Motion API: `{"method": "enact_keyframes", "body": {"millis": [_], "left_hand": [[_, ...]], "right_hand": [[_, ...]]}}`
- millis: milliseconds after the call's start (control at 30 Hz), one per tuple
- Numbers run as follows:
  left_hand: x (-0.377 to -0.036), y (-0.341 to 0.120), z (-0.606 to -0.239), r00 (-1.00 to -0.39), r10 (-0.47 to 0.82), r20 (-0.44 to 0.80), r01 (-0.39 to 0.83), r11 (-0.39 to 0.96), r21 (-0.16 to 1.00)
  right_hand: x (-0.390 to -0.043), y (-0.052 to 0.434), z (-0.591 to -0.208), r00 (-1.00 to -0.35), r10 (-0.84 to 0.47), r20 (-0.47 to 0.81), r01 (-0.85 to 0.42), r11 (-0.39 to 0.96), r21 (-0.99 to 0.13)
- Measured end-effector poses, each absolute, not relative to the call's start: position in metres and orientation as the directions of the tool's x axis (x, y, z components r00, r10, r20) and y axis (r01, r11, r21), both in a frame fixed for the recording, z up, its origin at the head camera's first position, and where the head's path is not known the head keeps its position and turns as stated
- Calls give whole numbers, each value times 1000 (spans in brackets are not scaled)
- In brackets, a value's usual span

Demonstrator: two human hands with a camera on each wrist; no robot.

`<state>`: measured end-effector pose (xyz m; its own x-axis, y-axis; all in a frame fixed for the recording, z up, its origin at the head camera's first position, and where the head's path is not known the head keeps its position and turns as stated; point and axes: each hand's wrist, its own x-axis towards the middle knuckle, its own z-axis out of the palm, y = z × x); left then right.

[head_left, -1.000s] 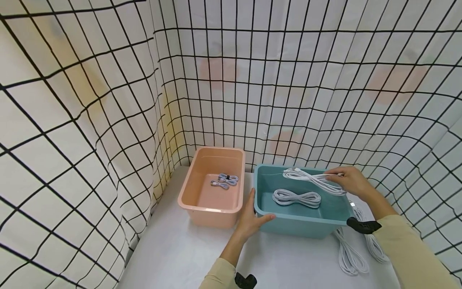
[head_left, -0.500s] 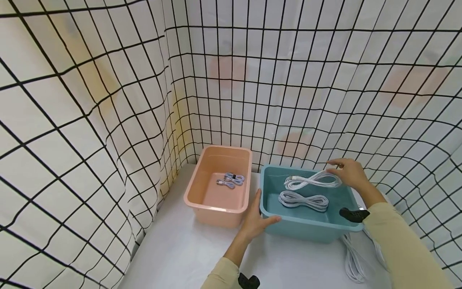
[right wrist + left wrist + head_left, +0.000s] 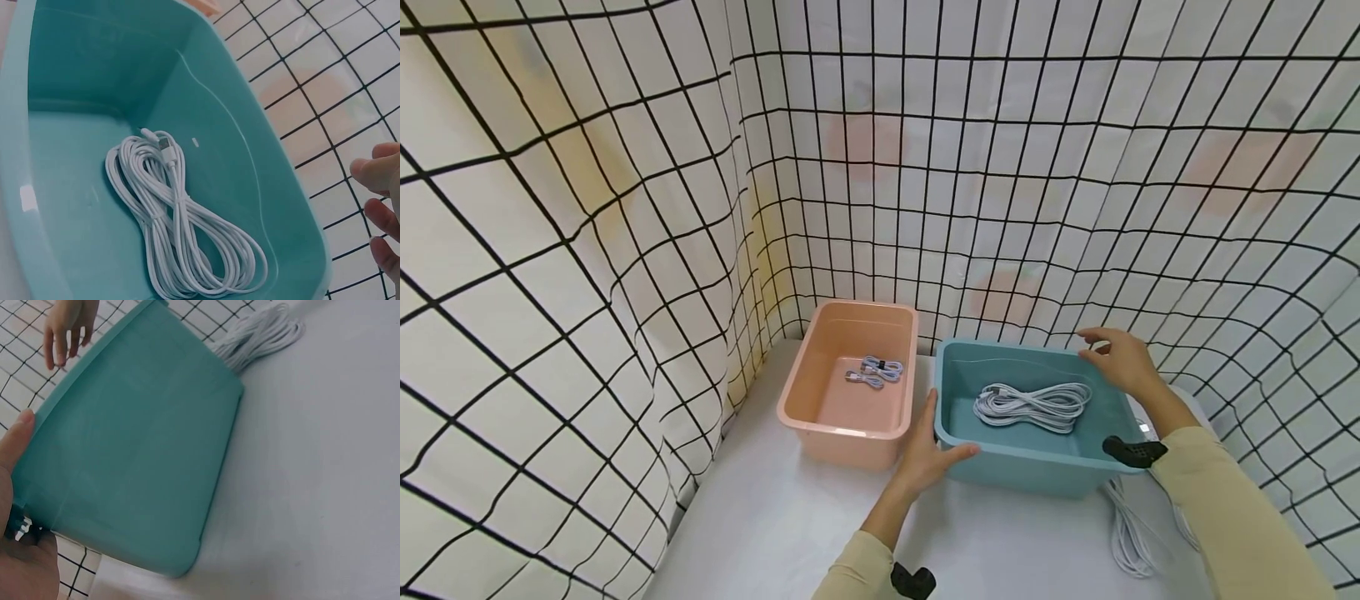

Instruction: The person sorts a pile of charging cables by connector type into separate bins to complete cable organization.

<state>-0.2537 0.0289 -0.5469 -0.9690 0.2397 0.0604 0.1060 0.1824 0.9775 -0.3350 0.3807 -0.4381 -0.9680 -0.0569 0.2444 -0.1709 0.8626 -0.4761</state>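
Observation:
Bundled white USB cables (image 3: 1033, 408) lie one on another in the teal bin (image 3: 1022, 473); in the right wrist view a USB plug (image 3: 167, 152) shows at the end of the bundle. My left hand (image 3: 923, 457) grips the bin's near left corner, its thumb (image 3: 19, 434) on the rim and its other fingers round the side. Above the bin's far right rim hovers my right hand (image 3: 1118, 362), fingers loosely bent, holding nothing and apart from the cables.
A peach bin (image 3: 842, 450) with small short cables (image 3: 874, 372) stands left of the teal bin. More white cable bundles (image 3: 1129, 533) lie on the white table (image 3: 760, 533) at right, partly behind the right sleeve. Black grid netting surrounds the back and sides.
My right hand has let go of a white cable bundle, which dropped onto the other bundle in the teal bin. The left hand keeps its hold on the bin's corner.

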Motion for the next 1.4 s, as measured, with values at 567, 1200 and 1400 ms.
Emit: {"method": "enact_keyframes", "body": {"millis": [567,1200,1400], "left_hand": [[-255,23,-546,-971,234,55,99,182,978],[-256,28,-548,-968,238,79,123,179,976],[-255,31,-550,-966,246,74,122,187,975]], "right_hand": [[-313,381,-430,-959,-110,262,-230,842,-489],[-276,411,-438,-972,-31,235,-162,810,-564],[-261,423,-446,-972,-26,236,-160,804,-572]]}}
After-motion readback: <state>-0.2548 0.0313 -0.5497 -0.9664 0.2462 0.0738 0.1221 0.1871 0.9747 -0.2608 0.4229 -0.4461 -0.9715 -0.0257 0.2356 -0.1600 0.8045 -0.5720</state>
